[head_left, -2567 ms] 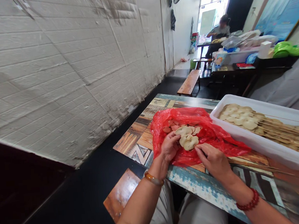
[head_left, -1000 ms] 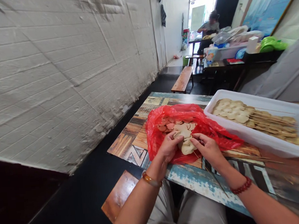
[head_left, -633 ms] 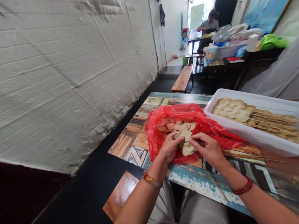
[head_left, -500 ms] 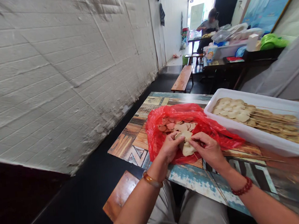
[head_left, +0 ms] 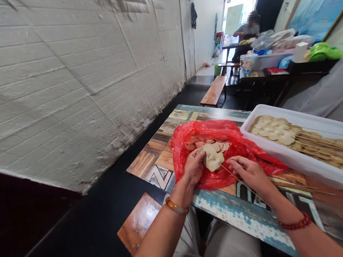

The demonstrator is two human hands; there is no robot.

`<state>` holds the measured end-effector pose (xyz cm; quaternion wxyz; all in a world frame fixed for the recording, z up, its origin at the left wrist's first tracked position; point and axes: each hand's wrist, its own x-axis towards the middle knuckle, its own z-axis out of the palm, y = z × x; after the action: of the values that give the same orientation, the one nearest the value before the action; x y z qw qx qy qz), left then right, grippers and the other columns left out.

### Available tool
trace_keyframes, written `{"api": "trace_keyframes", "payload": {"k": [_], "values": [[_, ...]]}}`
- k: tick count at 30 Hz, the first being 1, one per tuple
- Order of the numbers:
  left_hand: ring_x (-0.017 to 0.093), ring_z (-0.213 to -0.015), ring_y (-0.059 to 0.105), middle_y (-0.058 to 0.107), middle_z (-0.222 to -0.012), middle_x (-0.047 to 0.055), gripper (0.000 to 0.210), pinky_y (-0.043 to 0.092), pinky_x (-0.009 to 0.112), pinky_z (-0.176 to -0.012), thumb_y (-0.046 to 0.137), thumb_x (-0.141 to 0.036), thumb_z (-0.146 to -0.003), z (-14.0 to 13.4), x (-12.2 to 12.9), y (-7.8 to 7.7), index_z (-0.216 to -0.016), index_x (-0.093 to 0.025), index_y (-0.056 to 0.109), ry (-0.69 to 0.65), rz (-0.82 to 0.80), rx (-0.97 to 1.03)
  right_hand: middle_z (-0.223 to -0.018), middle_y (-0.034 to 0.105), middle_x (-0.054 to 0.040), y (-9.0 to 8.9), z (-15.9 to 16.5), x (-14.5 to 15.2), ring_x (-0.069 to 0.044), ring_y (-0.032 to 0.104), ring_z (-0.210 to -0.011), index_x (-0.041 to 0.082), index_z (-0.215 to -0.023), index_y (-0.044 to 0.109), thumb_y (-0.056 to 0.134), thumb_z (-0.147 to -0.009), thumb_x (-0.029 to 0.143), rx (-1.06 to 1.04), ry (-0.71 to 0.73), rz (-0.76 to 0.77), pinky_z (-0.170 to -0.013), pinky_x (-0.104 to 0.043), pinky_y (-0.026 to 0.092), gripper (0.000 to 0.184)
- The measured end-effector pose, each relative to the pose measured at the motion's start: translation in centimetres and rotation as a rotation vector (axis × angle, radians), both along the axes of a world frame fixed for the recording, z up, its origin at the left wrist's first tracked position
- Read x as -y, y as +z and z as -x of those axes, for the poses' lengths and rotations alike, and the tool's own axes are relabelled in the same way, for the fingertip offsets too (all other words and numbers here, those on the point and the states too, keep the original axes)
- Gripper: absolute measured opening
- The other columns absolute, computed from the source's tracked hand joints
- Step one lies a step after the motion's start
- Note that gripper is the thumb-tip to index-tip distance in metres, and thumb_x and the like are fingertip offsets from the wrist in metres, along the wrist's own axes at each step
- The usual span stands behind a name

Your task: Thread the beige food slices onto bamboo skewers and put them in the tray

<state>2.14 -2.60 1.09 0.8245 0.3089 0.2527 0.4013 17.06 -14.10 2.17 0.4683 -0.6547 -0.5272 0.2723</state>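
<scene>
My left hand point(head_left: 196, 167) pinches a cluster of thin, pale round slices point(head_left: 212, 157) threaded on a bamboo skewer point(head_left: 227, 170). The cluster hangs over an opened red plastic bag point(head_left: 181, 151) that has loose pinkish-beige round slices point(head_left: 198, 141) in it. My right hand point(head_left: 247, 172) is to the right of the cluster, its fingers curled in at the skewer. The skewer slants down to the right beneath that hand, and the exact finger contact is partly hidden.
A white plastic tub point(head_left: 249, 118) on the right holds finished-looking skewers of slices point(head_left: 315, 141). Loose skewers point(head_left: 309, 188) lie on the patterned table point(head_left: 145, 156). A stool point(head_left: 141, 222) stands lower left, a bench point(head_left: 214, 91) beyond. A person point(head_left: 248, 29) sits at a far table.
My right hand has drawn back rightward from the slices to the skewer. The skewer has swung to a flatter slant, and the cluster has tilted in my left hand. The view has shifted slightly.
</scene>
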Motion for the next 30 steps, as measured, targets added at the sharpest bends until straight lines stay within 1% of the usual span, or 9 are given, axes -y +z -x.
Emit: {"api": "trace_keyframes", "payload": {"k": [3, 5, 10, 14, 18, 21, 23, 27, 30], "values": [[0.013, -0.069, 0.061, 0.068, -0.077, 0.005, 0.032, 0.044, 0.024, -0.072, 0.077, -0.025, -0.058, 0.0, -0.1, 0.3, -0.085, -0.011, 0.068, 0.075, 0.007, 0.018, -0.072, 0.065, -0.0029, 0.3, 0.3, 0.2, -0.015, 0.058, -0.063, 0.017, -0.085, 0.066, 0.048, -0.083, 0.045, 0.021, 0.153, 0.085, -0.057, -0.023, 0.045, 0.033], [0.015, -0.072, 0.061, 0.069, -0.078, 0.006, 0.030, 0.044, 0.025, -0.073, 0.075, -0.026, -0.060, 0.0, 0.0, 0.5, -0.085, -0.010, 0.068, 0.095, 0.012, 0.027, -0.065, 0.061, -0.0005, 0.2, 0.6, 0.3, -0.013, 0.053, -0.054, 0.017, -0.086, 0.066, 0.048, -0.083, 0.043, 0.019, 0.206, 0.135, -0.050, -0.022, 0.041, 0.032], [0.014, -0.075, 0.062, 0.069, -0.085, 0.006, 0.025, 0.044, 0.023, -0.072, 0.071, -0.028, -0.068, 0.3, -0.1, 0.2, -0.086, -0.012, 0.068, 0.137, 0.039, 0.072, -0.061, 0.058, 0.0000, -0.1, 1.2, 0.3, -0.012, 0.050, -0.053, 0.017, -0.080, 0.067, 0.049, -0.082, 0.043, 0.054, 0.137, 0.091, -0.050, -0.022, 0.039, 0.032], [0.015, -0.071, 0.062, 0.069, -0.079, 0.007, 0.031, 0.046, 0.026, -0.073, 0.062, -0.041, -0.075, 0.8, -0.4, 0.2, -0.086, -0.012, 0.067, 0.085, 0.132, 0.151, -0.054, 0.050, 0.0030, -0.4, 1.6, 0.4, -0.009, 0.043, -0.047, 0.016, -0.083, 0.067, 0.049, -0.082, 0.045, -0.051, 0.118, 0.124, -0.044, -0.020, 0.034, 0.034], [0.020, -0.084, 0.064, 0.069, -0.082, 0.008, 0.036, 0.047, 0.031, -0.083, 0.056, -0.045, -0.079, 1.3, -0.4, 0.8, -0.088, -0.012, 0.066, 0.089, 0.210, 0.258, -0.050, 0.044, 0.0052, -0.7, 2.1, 0.5, -0.008, 0.037, -0.042, 0.016, -0.086, 0.066, 0.050, -0.082, 0.047, -0.154, 0.134, 0.160, -0.040, -0.019, 0.029, 0.035], [0.026, -0.100, 0.061, 0.069, -0.092, 0.012, 0.044, 0.045, 0.038, -0.090, 0.054, -0.051, -0.078, 1.6, -0.2, 1.1, -0.094, -0.012, 0.065, -0.012, 0.203, 0.293, -0.051, 0.047, 0.0045, -1.0, 2.5, 0.2, -0.008, 0.040, -0.044, 0.016, -0.085, 0.066, 0.051, -0.081, 0.046, -0.132, 0.118, 0.131, -0.043, -0.020, 0.032, 0.034], [0.028, -0.108, 0.057, 0.067, -0.100, 0.014, 0.044, 0.042, 0.040, -0.094, 0.056, -0.050, -0.077, 1.7, 0.0, 1.0, -0.098, -0.012, 0.064, -0.067, 0.186, 0.270, -0.055, 0.052, 0.0027, -1.1, 2.7, 0.1, -0.010, 0.045, -0.048, 0.016, -0.084, 0.067, 0.052, -0.081, 0.046, -0.081, 0.082, 0.094, -0.046, -0.021, 0.036, 0.033], [0.027, -0.112, 0.054, 0.065, -0.105, 0.012, 0.030, 0.038, 0.039, -0.100, 0.066, -0.032, -0.072, 1.3, 0.1, 0.6, -0.097, -0.015, 0.064, -0.003, 0.137, 0.187, -0.066, 0.063, -0.0014, -1.2, 3.1, 0.0, -0.013, 0.055, -0.058, 0.016, -0.082, 0.068, 0.052, -0.081, 0.045, -0.002, 0.053, 0.044, -0.053, -0.022, 0.042, 0.033], [0.029, -0.108, 0.056, 0.067, -0.102, 0.011, 0.026, 0.040, 0.040, -0.097, 0.070, -0.022, -0.067, 0.9, 0.1, 0.4, -0.091, -0.015, 0.066, 0.055, 0.095, 0.164, -0.069, 0.067, -0.0027, -1.1, 3.4, 0.1, -0.015, 0.060, -0.061, 0.016, -0.082, 0.069, 0.052, -0.081, 0.044, 0.038, 0.076, 0.042, -0.056, -0.022, 0.045, 0.032]]}}
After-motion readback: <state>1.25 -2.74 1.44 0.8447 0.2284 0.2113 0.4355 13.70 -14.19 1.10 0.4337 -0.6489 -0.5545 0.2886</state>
